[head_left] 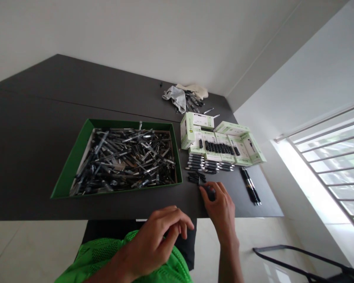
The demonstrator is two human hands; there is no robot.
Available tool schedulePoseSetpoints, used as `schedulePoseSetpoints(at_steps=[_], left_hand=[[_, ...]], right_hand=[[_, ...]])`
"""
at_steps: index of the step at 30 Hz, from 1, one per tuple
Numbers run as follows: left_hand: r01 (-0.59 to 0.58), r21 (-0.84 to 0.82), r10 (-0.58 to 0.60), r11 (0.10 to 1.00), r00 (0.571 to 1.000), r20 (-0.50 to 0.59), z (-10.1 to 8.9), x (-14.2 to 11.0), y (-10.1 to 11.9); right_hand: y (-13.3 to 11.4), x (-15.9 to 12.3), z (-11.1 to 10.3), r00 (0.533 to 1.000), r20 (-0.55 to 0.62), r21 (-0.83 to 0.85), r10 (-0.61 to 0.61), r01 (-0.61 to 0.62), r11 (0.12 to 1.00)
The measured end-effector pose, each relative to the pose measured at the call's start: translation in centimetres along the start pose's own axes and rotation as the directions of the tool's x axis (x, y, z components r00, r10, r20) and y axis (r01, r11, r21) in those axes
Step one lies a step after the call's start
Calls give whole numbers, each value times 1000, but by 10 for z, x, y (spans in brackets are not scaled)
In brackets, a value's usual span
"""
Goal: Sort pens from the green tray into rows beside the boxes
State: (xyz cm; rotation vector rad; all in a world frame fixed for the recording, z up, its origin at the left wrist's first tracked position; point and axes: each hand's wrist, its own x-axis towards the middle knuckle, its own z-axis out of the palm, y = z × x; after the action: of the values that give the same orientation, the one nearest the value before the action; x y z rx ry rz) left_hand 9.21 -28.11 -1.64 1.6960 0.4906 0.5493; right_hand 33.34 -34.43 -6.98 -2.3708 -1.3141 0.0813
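Observation:
My right hand rests on the dark table near its front edge, fingers curled round a small black pen part I can barely make out, beside a little pile of black pen parts. My left hand hovers below the table edge over my lap, fingers loosely curled, with nothing visible in them. A green tray full of black and silver pens lies to the left. Pale green pen boxes stand behind the pile, some open with pens inside.
Two black pens lie at the right near the table edge. Grey and cream cloths with more pens sit at the back. A window with bars is on the right. A black chair frame shows at lower right.

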Motion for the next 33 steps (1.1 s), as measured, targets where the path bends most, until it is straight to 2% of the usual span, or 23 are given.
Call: schedulePoseSetpoints(at_steps=[5,10,13,17,20,24,26,28,29,33], left_hand=[[-129,93,137,987,988,-78,-21,-16,1],[-284,214,311,935,945,-102,-46,-28,3],[-397,313,438,863,897,-68,-65,-32,1],[-464,524,529,714,848,30,-88,-39,-8],[-498,608,567,618,818,95,-102,-50,-15],[-476,720,631,505,772,67,-126,-65,-20],[-391,776,584,494,811,37,-143,-67,-16],[-272,811,459,518,888,5,-162,-62,-10],[-235,826,420,512,908,-1,-172,-58,-8],[-107,888,300,447,953,-36,-200,-33,-5]], right_hand=[[-4,3,2,1000,-3,13,-20,20,1000],[0,5,2,998,-58,63,-25,29,998],[0,3,2,996,-78,118,-54,63,991],[-8,-2,-1,984,-66,195,-168,178,965],[-18,-6,-8,940,-45,286,-339,337,897],[-32,-7,-21,813,-73,383,-578,558,736],[-38,-4,-25,773,-108,396,-625,610,686],[-44,-1,-26,744,-133,428,-654,639,639],[-48,0,-26,738,-150,450,-658,643,620],[-74,2,-22,787,-143,493,-601,583,646]])
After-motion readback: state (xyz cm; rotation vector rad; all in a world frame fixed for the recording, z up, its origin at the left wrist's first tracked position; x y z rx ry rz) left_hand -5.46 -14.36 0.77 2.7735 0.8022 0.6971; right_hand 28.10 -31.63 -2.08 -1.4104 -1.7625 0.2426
